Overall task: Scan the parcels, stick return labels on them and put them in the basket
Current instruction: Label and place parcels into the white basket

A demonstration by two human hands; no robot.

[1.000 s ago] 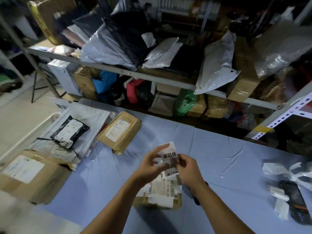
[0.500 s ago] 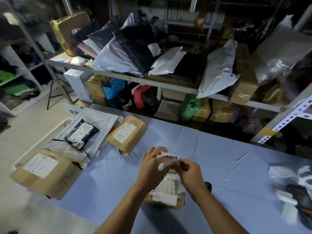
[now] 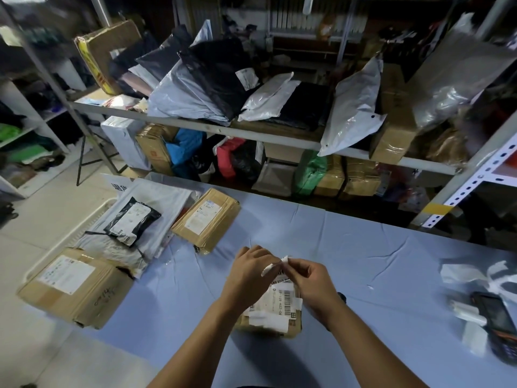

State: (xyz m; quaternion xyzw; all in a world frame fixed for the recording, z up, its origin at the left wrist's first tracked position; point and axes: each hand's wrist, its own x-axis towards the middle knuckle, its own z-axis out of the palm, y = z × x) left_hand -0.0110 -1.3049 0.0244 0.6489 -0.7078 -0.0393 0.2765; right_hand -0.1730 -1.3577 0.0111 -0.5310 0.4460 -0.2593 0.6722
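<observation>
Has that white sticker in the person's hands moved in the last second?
Yes. The return label has come down toward the small parcel beneath it, and is now just above the parcel's far edge.

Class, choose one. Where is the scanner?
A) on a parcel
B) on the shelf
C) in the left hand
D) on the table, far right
D: the scanner lies on the table at the right edge, while the left hand and right hand pinch a label.

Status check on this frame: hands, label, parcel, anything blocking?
Left hand and right hand both pinching return label. Small parcel beneath them, label not yet stuck on. Nothing in the way.
</observation>
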